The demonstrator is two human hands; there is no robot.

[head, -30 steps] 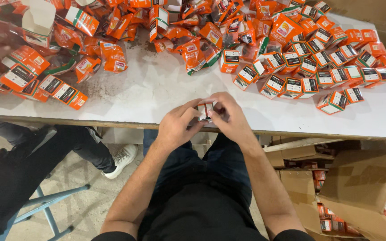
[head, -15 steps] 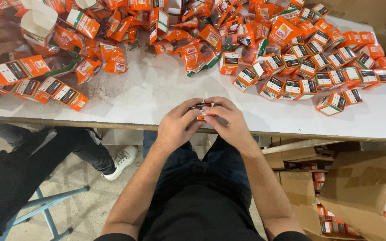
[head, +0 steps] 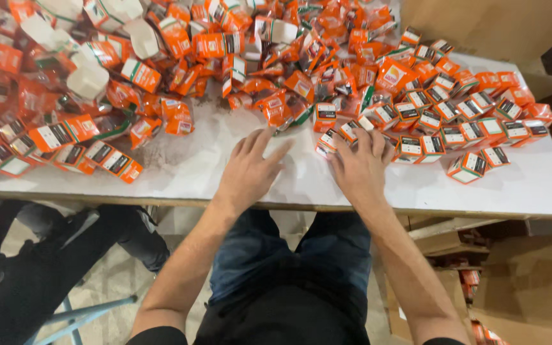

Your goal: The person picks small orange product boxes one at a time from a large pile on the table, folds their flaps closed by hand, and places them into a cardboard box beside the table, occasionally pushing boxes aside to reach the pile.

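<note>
Both hands lie flat and hold nothing, the left hand (head: 248, 167) on bare table (head: 531, 185) and the right hand (head: 360, 167) touching a small orange box (head: 328, 142) near the front edge, so a bump could knock it off.

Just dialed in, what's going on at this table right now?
A person sits at a white table heaped with small orange boxes. Both hands are stretched out over the tabletop, fingers spread: the left hand is empty above a bare patch, and the right hand reaches to a small orange box at the near edge of the pile. Closed boxes stand in rows to the right, and open cardboard cartons sit on the floor beside the chair.
</note>
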